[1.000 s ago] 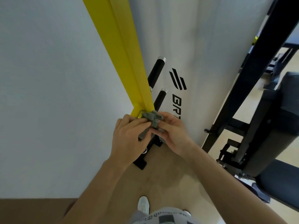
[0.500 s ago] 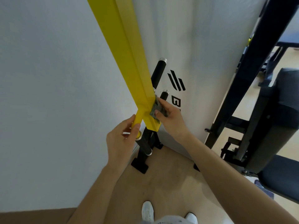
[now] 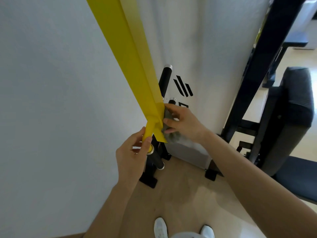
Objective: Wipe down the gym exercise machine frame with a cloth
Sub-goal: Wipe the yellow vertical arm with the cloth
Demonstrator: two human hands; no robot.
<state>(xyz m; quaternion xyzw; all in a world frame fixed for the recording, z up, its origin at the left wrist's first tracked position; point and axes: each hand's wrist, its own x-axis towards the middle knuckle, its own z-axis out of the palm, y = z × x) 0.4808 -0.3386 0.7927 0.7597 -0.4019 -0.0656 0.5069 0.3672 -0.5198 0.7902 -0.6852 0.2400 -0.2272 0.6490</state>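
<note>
Beside yellow frame (image 3: 137, 74), cloth (image 3: 173, 137) now droops lower.

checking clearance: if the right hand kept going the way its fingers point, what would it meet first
The right hand meets its own grey cloth, then the yellow beam the cloth seems pressed against.

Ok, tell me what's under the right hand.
A grey cloth, held by the right hand against the side of the yellow frame. Its lower end hangs out below the palm; the middle of it and the frame beneath are covered.

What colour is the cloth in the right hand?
Grey cloth, clearest in the head view.
</note>
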